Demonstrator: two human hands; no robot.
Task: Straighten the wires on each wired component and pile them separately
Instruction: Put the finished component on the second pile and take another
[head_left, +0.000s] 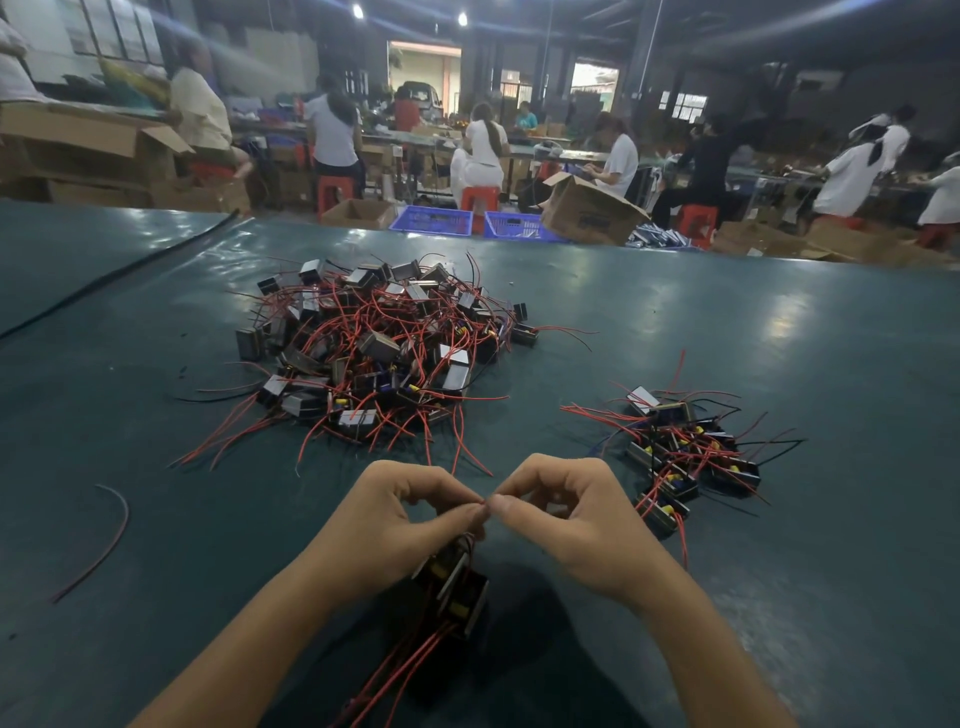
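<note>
A big tangled heap of wired components (379, 353), small black blocks with red and black wires, lies mid-table. A smaller separate pile (685, 447) sits at the right. One wired component (457, 587) hangs between my hands just above the table, its red wires trailing toward me. My left hand (384, 525) holds this component and pinches a thin wire at its fingertips. My right hand (571, 519) pinches the same wire, thumb tips of both hands almost touching.
The table (779, 597) has a dark green mat. A loose red wire (104, 540) lies at the left and a black cable (119, 270) runs across the far left. Beyond the far edge are blue baskets (436, 221), cardboard boxes (592, 210) and seated workers.
</note>
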